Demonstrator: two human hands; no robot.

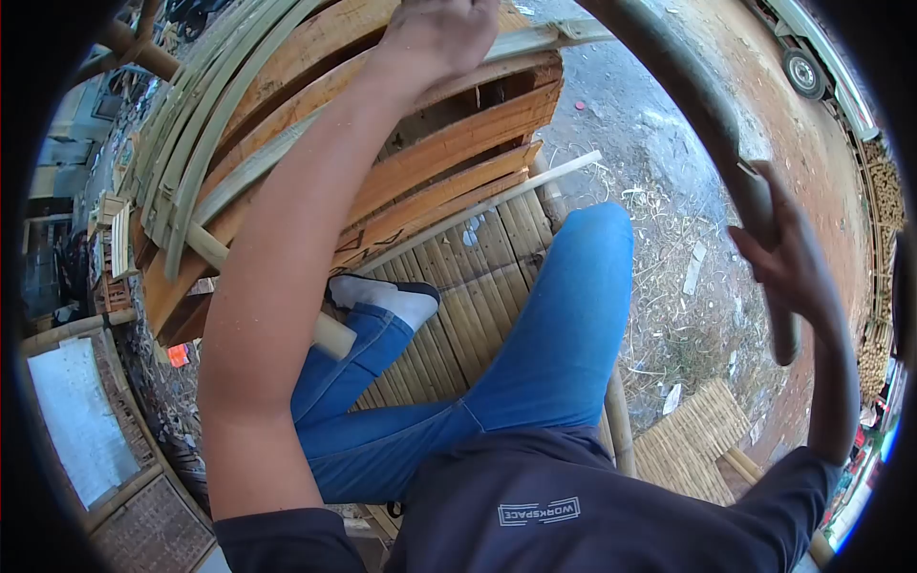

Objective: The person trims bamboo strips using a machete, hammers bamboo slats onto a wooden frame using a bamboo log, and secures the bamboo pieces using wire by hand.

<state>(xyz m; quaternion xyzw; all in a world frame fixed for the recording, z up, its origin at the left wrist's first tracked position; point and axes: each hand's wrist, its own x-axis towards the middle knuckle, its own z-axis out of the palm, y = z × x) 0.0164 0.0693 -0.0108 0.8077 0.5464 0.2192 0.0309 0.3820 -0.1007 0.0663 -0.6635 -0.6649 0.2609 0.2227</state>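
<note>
My left hand [444,33] is at the top edge, over the stacked orange-brown wooden boards [439,158] and beside a pale bamboo strip [530,41]. It looks closed, but its fingertips and whatever they hold are cut off or hidden. On the right, my right hand [788,253] is wrapped round a thick, dark, curved pole [693,95] near its lower end. The pole runs up past the top edge. Several thin greenish bamboo strips [205,119] lie bent over the boards' left side.
My jeans-covered legs rest on a bamboo-slat platform [444,329]. A pale stick [568,170] juts out beside the boards. Woven bamboo mat [693,430] lies lower right. Shavings litter the ground. A vehicle wheel [804,74] and stacked bamboo [884,220] stand at the right.
</note>
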